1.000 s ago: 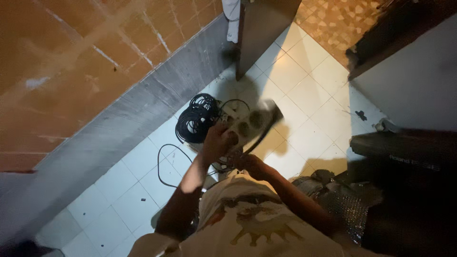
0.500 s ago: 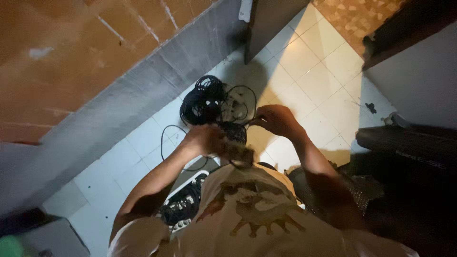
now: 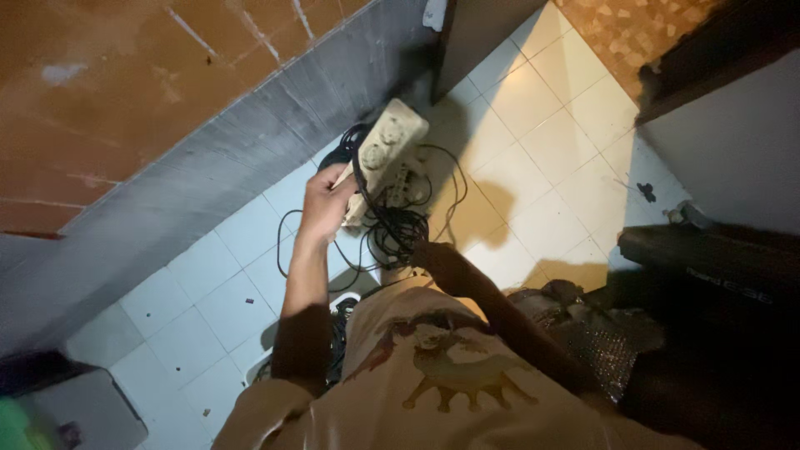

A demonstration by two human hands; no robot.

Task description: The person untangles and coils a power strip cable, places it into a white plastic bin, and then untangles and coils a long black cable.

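A white tiled floor (image 3: 533,158) meets a grey plinth and a reddish-brown wall (image 3: 125,92). Above the tiles, a cream power strip (image 3: 385,148) is held up, tilted, with black cables (image 3: 400,225) looped around and hanging below it. The left hand (image 3: 323,198) has its fingers wrapped around the strip's lower end. The right hand (image 3: 425,252) sits in shadow among the cables; its fingers cannot be made out.

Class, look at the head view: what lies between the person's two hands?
A tangle of black cables hangs between the left hand, holding the white power strip, and the shadowed right hand.
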